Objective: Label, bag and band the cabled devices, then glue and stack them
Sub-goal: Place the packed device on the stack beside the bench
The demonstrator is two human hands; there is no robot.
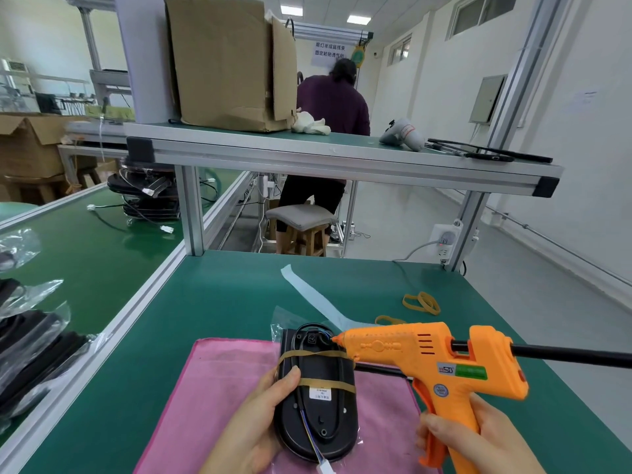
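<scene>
The device (pixel 318 401) lay on the pink cloth (pixel 212 388) at the near edge of the table (pixel 205 295), already labelled, bagged and crossed by two rubber bands (pixel 325 354). I judged the gluing to be in hand, with stacking left to do. The left hand (pixel 253 419) gripped its left edge, thumb curled on top, and the right hand (pixel 478 436) was wrapped round the handle of the orange glue gun (pixel 427 357), whose nozzle sat at the cable entry at the far end. Other bagged devices (pixel 30 354) lay near left, unbagged ones (pixel 147 196) far left, and spare bands (pixel 422 302) and a paper strip (pixel 307 292) lay beyond, with nothing blocking the nozzle.
</scene>
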